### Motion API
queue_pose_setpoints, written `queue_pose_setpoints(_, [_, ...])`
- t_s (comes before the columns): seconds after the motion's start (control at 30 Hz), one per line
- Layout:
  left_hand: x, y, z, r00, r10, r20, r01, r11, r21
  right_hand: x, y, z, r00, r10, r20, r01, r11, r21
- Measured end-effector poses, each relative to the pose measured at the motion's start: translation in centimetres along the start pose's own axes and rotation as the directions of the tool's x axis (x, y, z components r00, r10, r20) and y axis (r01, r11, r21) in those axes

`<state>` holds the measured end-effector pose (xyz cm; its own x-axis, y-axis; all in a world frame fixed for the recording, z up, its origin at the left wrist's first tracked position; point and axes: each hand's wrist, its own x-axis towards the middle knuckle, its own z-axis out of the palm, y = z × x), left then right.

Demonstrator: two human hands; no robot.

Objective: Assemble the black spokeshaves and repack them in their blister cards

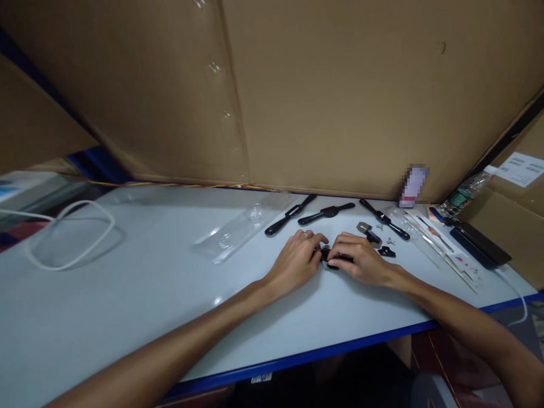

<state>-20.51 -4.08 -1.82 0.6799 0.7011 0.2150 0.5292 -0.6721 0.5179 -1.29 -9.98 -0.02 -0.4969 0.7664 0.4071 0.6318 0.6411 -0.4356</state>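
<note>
Low over the table, my left hand (300, 256) and my right hand (360, 258) meet around a small black spokeshave part with a shiny metal edge (330, 265). The fingers of both hands are closed on it and hide most of its shape. Behind them lie three black spokeshaves: one with an open slot (293, 213), another (326, 213) in the middle, and a third (385, 219) at the right. Just beyond my right hand are flat metal blades (364, 228), a black cap piece (386, 251) and small silver thumbscrews (390, 241).
A clear plastic bag (240, 229) lies left of the spokeshaves. A white cable (108, 226) loops at the left. To the right are tweezers (446, 255), a black case-like device (480, 243), a bottle (465, 192) and a blurred-out phone-like object (413, 187). Cardboard (340, 102) walls the back.
</note>
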Motion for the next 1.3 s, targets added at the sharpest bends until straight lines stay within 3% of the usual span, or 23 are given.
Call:
queue_pose_setpoints(0.1, [0.1, -0.5, -0.3, 0.999, 0.029, 0.015, -0.029, 0.999, -0.029, -0.1, 0.2, 0.2, 0.999, 0.049, -0.020, -0.048, 0.999, 0.016])
queue_pose_setpoints(0.3, [0.3, -2.0, -1.4, 0.967, 0.232, 0.101, -0.225, 0.971, -0.079, -0.1, 0.3, -0.2, 0.999, 0.039, -0.003, -0.039, 0.999, -0.036])
queue_pose_setpoints(0.63, [-0.4, -0.5, -1.4, 0.962, 0.226, 0.153, -0.248, 0.959, 0.139, -0.2, -0.7, -0.7, 0.997, 0.051, 0.055, -0.042, 0.987, -0.154])
queue_pose_setpoints(0.83, [-0.3, 0.1, -0.7, 0.974, 0.189, 0.128, -0.216, 0.943, 0.253, -0.1, -1.1, -0.3, 0.972, 0.235, -0.009, -0.236, 0.971, -0.027])
queue_pose_setpoints(1.03, [-0.4, 0.5, -0.2, 0.983, 0.160, 0.088, -0.179, 0.943, 0.280, 0.2, -1.4, 0.0, 0.907, 0.421, -0.021, -0.416, 0.901, 0.125])
queue_pose_setpoints(1.17, [-0.5, 0.4, -0.1, 0.986, 0.146, 0.080, -0.162, 0.953, 0.254, 0.5, -1.1, -1.2, 0.908, 0.409, 0.088, -0.418, 0.898, 0.137])
queue_pose_setpoints(1.3, [-0.4, 0.1, -0.1, 0.984, 0.158, 0.082, -0.172, 0.960, 0.219, 0.7, -0.6, -2.7, 0.933, 0.276, 0.229, -0.300, 0.951, 0.075])
